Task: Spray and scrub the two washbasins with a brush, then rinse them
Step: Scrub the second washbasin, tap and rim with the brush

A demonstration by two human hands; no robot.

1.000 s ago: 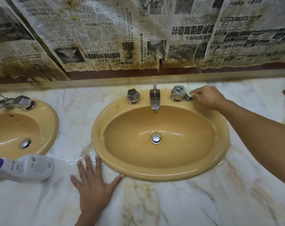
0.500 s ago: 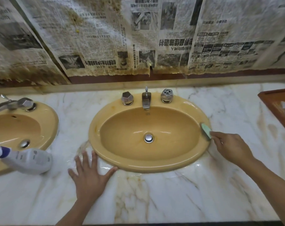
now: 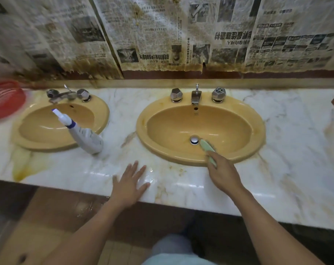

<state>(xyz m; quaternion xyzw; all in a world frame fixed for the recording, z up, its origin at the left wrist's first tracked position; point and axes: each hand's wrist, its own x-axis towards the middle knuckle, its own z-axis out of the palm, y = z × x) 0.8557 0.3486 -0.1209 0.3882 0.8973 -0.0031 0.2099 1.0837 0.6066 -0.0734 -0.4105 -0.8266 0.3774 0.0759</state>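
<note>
- Your right hand [image 3: 222, 173] grips the pale green brush [image 3: 207, 148] by the handle, fingers curled round it, reaching in over the front rim of the right washbasin [image 3: 257, 131].
- The brush head is down inside the bowl, just beside the chrome drain plug [image 3: 194, 140], on its right. It looks like the bristles meet the bowl, but I can't say for sure.
- Your left hand [image 3: 128, 183] lies flat on the marble countertop [image 3: 181, 190], fingers straight and spread, holding nothing. It's near the front edge, roughly between the two basins.
- The left washbasin [image 3: 103, 111] is well off to the left. The white spray bottle [image 3: 86, 137] sits on the counter right at its front-right rim, nozzle end leaning over that bowl in this view.
- At the back of the right basin, the faucet [image 3: 196, 96] sits between two faceted chrome knobs.
- The counter looks wet and glossy by your left hand, with yellowish stains at the front left.
- A red basket [image 3: 5, 100] sits at the far left, and stained newspaper [image 3: 152, 35] covers the wall behind.
</note>
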